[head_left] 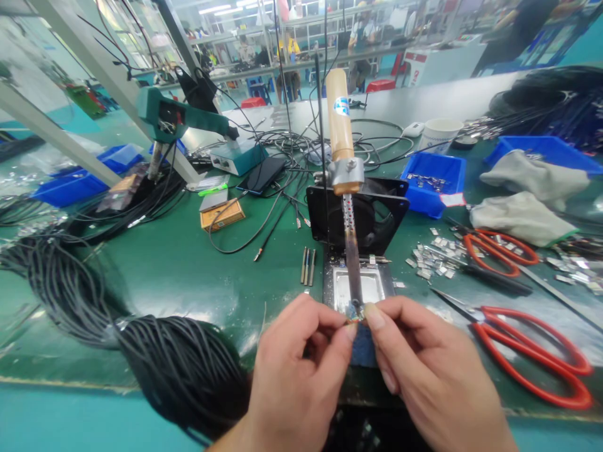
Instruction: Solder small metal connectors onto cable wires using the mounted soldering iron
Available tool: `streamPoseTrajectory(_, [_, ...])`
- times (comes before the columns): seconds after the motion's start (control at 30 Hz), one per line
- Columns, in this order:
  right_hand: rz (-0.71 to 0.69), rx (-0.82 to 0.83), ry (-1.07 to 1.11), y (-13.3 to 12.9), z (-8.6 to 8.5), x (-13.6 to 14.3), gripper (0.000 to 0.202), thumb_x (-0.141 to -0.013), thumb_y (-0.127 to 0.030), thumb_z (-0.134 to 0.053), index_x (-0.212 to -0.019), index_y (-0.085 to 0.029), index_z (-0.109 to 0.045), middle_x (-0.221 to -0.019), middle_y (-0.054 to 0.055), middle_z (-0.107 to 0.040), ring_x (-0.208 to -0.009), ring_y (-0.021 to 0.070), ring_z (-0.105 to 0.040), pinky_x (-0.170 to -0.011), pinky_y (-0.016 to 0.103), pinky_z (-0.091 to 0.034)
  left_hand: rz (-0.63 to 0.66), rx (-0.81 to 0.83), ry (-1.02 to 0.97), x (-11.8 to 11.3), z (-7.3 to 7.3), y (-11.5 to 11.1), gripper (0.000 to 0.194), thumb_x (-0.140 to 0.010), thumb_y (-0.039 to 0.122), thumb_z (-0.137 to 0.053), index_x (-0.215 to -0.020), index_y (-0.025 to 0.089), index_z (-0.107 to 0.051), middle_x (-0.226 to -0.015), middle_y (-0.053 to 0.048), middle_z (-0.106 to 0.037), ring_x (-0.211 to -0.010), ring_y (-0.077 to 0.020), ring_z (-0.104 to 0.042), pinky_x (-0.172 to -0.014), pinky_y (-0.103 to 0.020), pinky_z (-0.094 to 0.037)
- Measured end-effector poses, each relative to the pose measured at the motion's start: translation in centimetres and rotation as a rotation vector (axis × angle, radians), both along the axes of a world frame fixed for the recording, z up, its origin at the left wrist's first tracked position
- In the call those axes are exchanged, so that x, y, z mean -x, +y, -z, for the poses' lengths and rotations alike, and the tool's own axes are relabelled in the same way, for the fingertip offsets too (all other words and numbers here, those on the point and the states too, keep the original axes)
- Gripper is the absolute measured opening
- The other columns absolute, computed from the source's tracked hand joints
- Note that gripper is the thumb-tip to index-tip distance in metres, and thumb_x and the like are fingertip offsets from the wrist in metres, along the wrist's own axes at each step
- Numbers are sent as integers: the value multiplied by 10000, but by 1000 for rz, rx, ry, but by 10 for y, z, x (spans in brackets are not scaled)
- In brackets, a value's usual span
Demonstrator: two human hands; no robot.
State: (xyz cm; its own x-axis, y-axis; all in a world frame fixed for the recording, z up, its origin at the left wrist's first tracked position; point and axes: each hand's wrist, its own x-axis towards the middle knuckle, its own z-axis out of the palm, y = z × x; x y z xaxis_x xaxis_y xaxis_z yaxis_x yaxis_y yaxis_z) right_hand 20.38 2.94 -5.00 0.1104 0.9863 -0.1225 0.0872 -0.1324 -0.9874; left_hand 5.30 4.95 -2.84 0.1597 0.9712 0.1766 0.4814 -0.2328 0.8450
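Observation:
A soldering iron with a wooden handle is clamped upright, its dark shaft pointing down. Right at its tip, my left hand and my right hand meet with thumbs and forefingers pinched. Between the fingertips shows a small shiny metal piece, with a coppery bit beside it; its exact form is too small to make out. The right fingertips grip its right side. What the left fingers pinch is mostly covered by the fingers. Behind the tip lies a shallow metal tray.
A black fan stands behind the iron. Red-handled scissors, pliers and loose metal connectors are to the right. A thick bundle of black cables lies left. Farther back are a blue bin and a heat gun.

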Motion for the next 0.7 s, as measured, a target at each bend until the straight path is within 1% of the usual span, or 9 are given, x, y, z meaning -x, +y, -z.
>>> streamPoseTrajectory(0.37, [9,-18,-31,-1,-2,0,288,-973,-451,-591,-841,-214,-687,-474,-63,-511,-401,97,-485,-372,174,-411,-4,23,-8,0,0,-1,169,-891,146,-661,-739,221,-672,-684,52,-589,-567,-99,-554,-516,-216,-448])
streamPoseTrajectory(0.5, [1,-10,-17,0,-3,1,303,-964,-467,-596,-822,-211,-674,-472,-67,-498,-401,92,-471,-370,172,-387,-5,30,-2,1,1,0,162,-894,151,-661,-750,223,-680,-692,49,-598,-574,-103,-561,-520,-224,-449])
streamPoseTrajectory(0.7, [91,84,2,-3,-10,7,333,-945,-512,-595,-807,-214,-652,-493,-74,-471,-443,92,-436,-426,197,-365,-16,37,-3,1,3,0,159,-896,158,-660,-751,222,-682,-695,41,-600,-582,-119,-566,-528,-245,-453])
